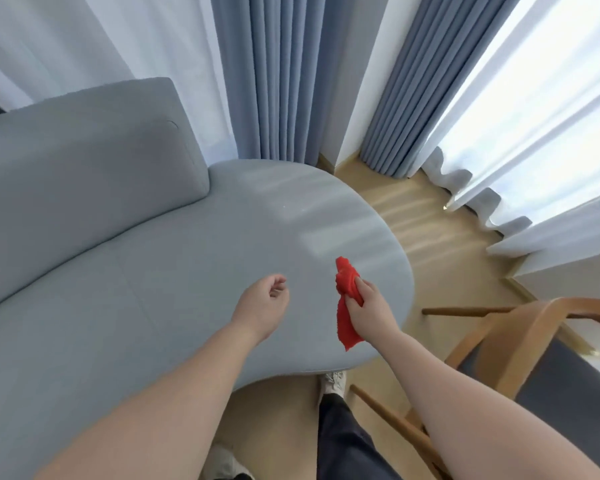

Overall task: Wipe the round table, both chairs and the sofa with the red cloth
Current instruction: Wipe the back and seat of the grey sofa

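The grey sofa (pixel 194 258) fills the left and middle of the view, with a rounded seat end and a back cushion (pixel 84 161) at the upper left. My right hand (pixel 368 306) grips the bunched red cloth (pixel 347 285) over the seat's right end; part of the cloth hangs below my fist. My left hand (pixel 265 303) hovers over the seat to the left, fingers loosely curled, holding nothing. A wooden chair (pixel 520 344) with a dark seat stands at the lower right. The round table is out of view.
Blue-grey curtains (pixel 284 77) and sheer white curtains (pixel 534 133) hang behind the sofa and along the right. Wooden floor (pixel 440 237) shows between sofa, curtains and chair. My shoe (pixel 333 382) and dark trouser leg are at the sofa's front edge.
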Available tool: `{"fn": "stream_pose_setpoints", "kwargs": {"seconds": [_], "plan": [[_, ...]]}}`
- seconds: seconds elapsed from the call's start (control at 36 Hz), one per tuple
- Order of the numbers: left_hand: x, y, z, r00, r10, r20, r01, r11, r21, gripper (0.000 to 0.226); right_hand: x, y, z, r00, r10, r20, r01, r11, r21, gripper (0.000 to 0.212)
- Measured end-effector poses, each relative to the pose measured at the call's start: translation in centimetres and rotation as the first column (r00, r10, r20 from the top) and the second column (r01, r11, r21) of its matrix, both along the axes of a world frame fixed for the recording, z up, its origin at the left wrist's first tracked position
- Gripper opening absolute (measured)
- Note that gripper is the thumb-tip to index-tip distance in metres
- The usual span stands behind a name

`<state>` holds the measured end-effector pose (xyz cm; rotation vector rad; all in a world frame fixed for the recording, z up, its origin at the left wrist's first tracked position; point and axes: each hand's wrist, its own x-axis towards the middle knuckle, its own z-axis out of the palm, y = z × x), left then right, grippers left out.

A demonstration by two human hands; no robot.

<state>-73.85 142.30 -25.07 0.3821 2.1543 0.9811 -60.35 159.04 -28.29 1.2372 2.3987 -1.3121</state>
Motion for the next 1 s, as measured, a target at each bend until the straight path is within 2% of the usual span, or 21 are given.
{"fn": "stream_pose_setpoints", "kwargs": {"seconds": [0.17,0.31,0.39,0.5,0.56,0.61,0.72,0.86,1.0], "plan": [[1.4,4.3,-6.2,0.994,-0.104,-0.044,0.093,0.977,-0.191,0.029,1.9,9.5,-5.7,0.995,-0.060,0.082,0.052,0.994,0.100,0.032],[1.4,7.3,-11.0,0.957,-0.246,-0.153,0.193,0.935,-0.296,0.037,2.7,16.9,-11.2,0.975,0.001,0.222,-0.041,0.983,0.178,0.039],[1.5,8.4,-13.9,0.909,-0.368,-0.195,0.287,0.893,-0.347,0.038,2.9,20.0,-14.8,0.968,0.018,0.250,-0.083,0.964,0.251,0.039],[1.3,9.2,-18.0,0.834,-0.514,-0.200,0.406,0.817,-0.410,0.040,2.3,23.2,-19.1,0.983,0.042,0.177,-0.106,0.922,0.371,0.033],[0.8,9.4,-20.0,0.815,-0.543,-0.203,0.430,0.801,-0.415,0.044,1.4,24.5,-20.6,0.995,0.016,0.101,-0.058,0.900,0.431,0.034],[0.4,9.5,-21.9,0.806,-0.557,-0.201,0.442,0.791,-0.422,0.054,0.7,25.3,-22.2,0.997,-0.032,0.074,-0.002,0.910,0.415,0.039],[0.4,9.4,-24.6,0.782,-0.592,-0.195,0.473,0.767,-0.433,0.057,0.8,25.2,-25.8,0.976,-0.003,0.220,-0.068,0.948,0.312,0.055],[0.9,9.0,-25.8,0.756,-0.620,-0.210,0.498,0.753,-0.430,0.064,1.7,22.1,-28.0,0.987,-0.158,0.035,0.131,0.909,0.396,0.055],[0.7,7.9,-26.7,0.726,-0.657,-0.202,0.532,0.723,-0.441,0.070,3.0,18.7,-28.4,0.997,-0.081,-0.018,0.081,0.888,0.453,0.049]]}}
